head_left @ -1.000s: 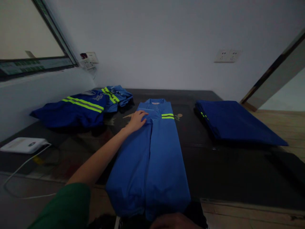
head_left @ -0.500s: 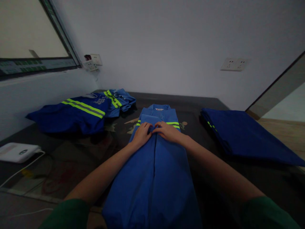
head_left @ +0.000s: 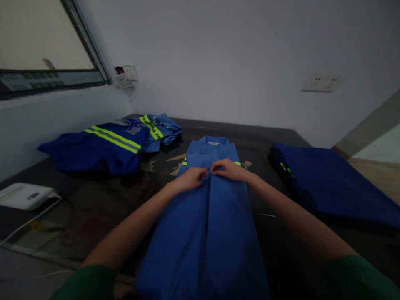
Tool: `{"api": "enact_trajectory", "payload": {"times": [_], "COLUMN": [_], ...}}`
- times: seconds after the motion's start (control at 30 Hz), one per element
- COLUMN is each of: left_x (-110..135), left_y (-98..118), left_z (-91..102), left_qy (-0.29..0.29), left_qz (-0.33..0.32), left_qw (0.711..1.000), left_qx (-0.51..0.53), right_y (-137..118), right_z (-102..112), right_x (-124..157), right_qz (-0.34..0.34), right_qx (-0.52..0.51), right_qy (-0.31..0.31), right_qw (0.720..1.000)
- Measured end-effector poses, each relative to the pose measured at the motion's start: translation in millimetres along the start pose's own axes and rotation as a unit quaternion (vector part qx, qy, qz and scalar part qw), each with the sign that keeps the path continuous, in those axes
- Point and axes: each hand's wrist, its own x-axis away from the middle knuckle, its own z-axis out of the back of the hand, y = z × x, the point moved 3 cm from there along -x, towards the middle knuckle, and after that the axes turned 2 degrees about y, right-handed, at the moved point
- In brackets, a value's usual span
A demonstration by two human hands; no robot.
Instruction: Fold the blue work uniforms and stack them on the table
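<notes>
Centre jacket (head_left: 233, 212): plain medium blue; slivers of fluorescent yellow-green at both sides of the chest. Collar label (head_left: 213, 143): white, small red mark. Left garment (head_left: 90, 152): deep royal blue; two fluorescent yellow-green bands flanking grey, pale grey print beyond. Rumpled garment (head_left: 170, 126) next to it: lighter blue, yellow-green bands with a dark, broken strip between. Folded garment (head_left: 337, 179) at right: dark blue, small yellow-green dashes along one edge. Tabletop (head_left: 261, 135): near-black; tan and pale-green plant motifs, dull red patch toward the left. Flat device (head_left: 23, 196): white, dark oval. Cable (head_left: 33, 220): white. Sleeves (head_left: 86, 283): dark green. Wall (head_left: 218, 62): grey, faintly lilac from where I stand.
</notes>
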Motion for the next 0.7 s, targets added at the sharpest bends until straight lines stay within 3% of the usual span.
{"api": "enact_trajectory", "payload": {"times": [0.07, 0.13, 0.2, 0.3, 0.37, 0.53, 0.7], "left_x": [2, -1, -13, -51, -84, -150, -179], "left_y": [-3, -9, -19, -31, -37, -49, -50], "left_z": [4.1, 12.9, 24.0, 34.8, 32.4, 15.2, 13.6], "left_qy": [-0.07, -0.08, -0.024, 0.095, 0.121, 0.048, 0.02], "left_qz": [0.014, 0.038, 0.067, 0.077, 0.085, 0.119, 0.081], "left_qw": [0.996, 0.991, 0.993, 0.992, 0.987, 0.987, 0.991], "left_qx": [0.052, 0.096, 0.099, 0.011, -0.056, -0.095, -0.108], "right_y": [5, 10, 15, 18, 16, 3, 5], "right_z": [-15, -30, -41, -52, -54, -51, -47], "right_x": [5, 10, 13, 17, 19, 25, 25], "right_qz": [-0.001, -0.004, -0.005, 0.002, 0.005, -0.002, -0.007], "right_qx": [-0.023, -0.035, -0.036, -0.017, 0.005, 0.036, -0.001], "right_qy": [0.042, 0.081, 0.118, 0.158, 0.173, 0.183, 0.195], "right_qw": [0.999, 0.996, 0.992, 0.987, 0.985, 0.982, 0.981]}}
